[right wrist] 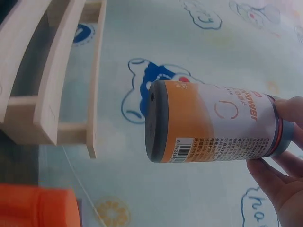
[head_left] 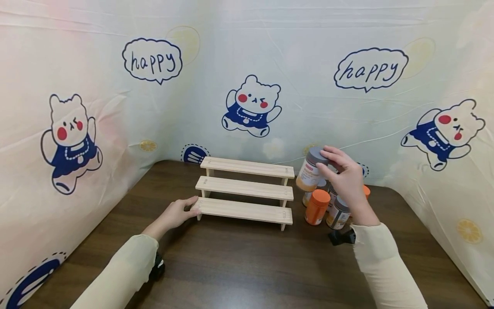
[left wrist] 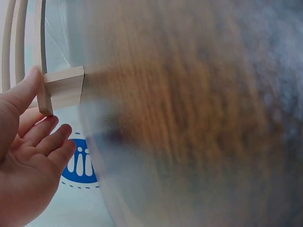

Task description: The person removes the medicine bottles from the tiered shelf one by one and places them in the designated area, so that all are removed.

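Observation:
A three-tier wooden display rack (head_left: 243, 210) stands on the table. My left hand (head_left: 176, 215) pinches the left end of its lowest board; in the left wrist view the thumb (left wrist: 31, 81) lies on the board's face, with fingers at its other side. Raised at the rack's right, a white and orange supplement bottle (head_left: 308, 175) with a grey lid tilts slightly in my right hand (head_left: 344, 177). The right wrist view shows the fingers around the lid end of this bottle (right wrist: 213, 124), its label and barcode visible, its base free.
Below my right hand several bottles stand close together, among them an orange one (head_left: 317, 208) and a grey-lidded one (head_left: 338, 214); the hand partly hides them. A patterned cloth (head_left: 308, 34) encloses the dark wooden table (head_left: 239, 266) at the back and sides.

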A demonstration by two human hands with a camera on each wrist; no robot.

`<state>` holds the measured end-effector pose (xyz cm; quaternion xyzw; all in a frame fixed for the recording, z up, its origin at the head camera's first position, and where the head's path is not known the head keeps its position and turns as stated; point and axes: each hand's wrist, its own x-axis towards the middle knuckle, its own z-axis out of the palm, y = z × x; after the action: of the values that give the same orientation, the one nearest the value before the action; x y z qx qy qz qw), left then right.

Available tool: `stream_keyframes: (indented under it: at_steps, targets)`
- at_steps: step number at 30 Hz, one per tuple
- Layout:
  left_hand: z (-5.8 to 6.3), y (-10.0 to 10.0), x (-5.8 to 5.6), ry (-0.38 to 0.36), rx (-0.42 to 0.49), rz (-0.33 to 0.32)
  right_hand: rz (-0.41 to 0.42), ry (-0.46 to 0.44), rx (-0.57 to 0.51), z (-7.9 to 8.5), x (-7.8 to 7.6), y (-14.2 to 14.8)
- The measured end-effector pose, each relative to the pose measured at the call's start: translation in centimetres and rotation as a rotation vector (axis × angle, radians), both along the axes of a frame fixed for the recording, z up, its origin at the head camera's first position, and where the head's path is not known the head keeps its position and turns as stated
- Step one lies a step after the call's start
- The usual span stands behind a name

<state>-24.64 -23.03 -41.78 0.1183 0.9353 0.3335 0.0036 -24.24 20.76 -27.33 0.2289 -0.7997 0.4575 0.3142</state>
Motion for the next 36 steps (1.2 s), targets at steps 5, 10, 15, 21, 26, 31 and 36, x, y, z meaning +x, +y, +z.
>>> stream_keyframes:
  at_steps: [5, 10, 15, 21, 26, 31, 36]
  targets:
    - [0.0, 0.0, 0.0, 0.001, 0.002, -0.004, -0.069, -0.013, -0.014, 0.2, 0.4, 2.2]
    - [0.0, -0.1, 0.0, -0.004, 0.003, 0.0, -0.149, -0.04, -0.023, 0.2, 0.7, 4.1]
    - [-0.1, -0.1, 0.1, -0.004, 0.003, 0.001, -0.218, -0.046, -0.046, 0.1, 1.2, 5.7]
    - [-0.1, -0.1, -0.1, 0.008, 0.008, -0.008, -0.3, -0.07, -0.072, -0.2, 1.6, 7.7]
    - [-0.1, -0.1, 0.0, 0.02, 0.003, -0.013, -0.365, -0.112, -0.095, -1.0, 1.5, 9.4]
    - [-0.1, -0.1, 0.0, 0.023, 0.0, -0.015, -0.426, -0.13, -0.105, -1.9, 1.7, 10.9]
    - [-0.1, -0.1, 0.0, 0.021, 0.003, -0.012, -0.468, -0.137, -0.102, -2.8, 2.0, 11.8]
